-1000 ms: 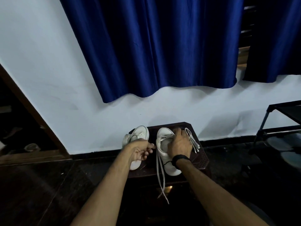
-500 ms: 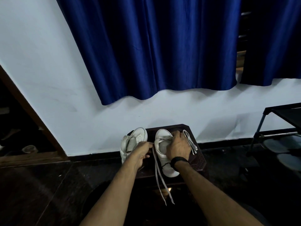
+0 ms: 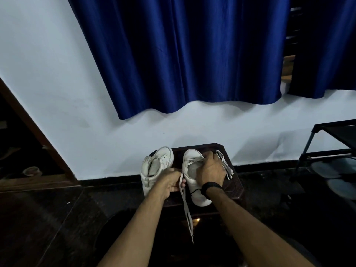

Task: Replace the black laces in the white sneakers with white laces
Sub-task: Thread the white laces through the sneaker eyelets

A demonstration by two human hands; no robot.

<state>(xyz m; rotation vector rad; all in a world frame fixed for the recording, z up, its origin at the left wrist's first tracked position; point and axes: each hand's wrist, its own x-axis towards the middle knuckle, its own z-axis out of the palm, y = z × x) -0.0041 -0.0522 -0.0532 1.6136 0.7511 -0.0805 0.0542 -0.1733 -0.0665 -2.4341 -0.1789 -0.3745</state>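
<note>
Two white sneakers stand on a small dark stool [image 3: 234,186] against the wall. The left sneaker [image 3: 154,168] has no lace visible. The right sneaker [image 3: 192,170] has a white lace [image 3: 185,207] running through its front eyelets. My left hand [image 3: 170,183] pinches that lace beside the shoe, and the loose end hangs down past the stool's front edge. My right hand [image 3: 211,169] lies on top of the right sneaker, fingers on the lace near the toe. A second white lace [image 3: 224,164] lies bunched to the right of the shoe. A bit of black cord [image 3: 194,191] shows by my right wrist.
A white wall and blue curtain [image 3: 192,54] rise behind the stool. A dark metal shoe rack [image 3: 335,149] stands at the right. A wooden door frame [image 3: 38,135] slants at the left. The floor is dark stone.
My left hand has slid down and toward the right shoe along the white lace. The hanging end has swung slightly. My right hand stays on the shoe.
</note>
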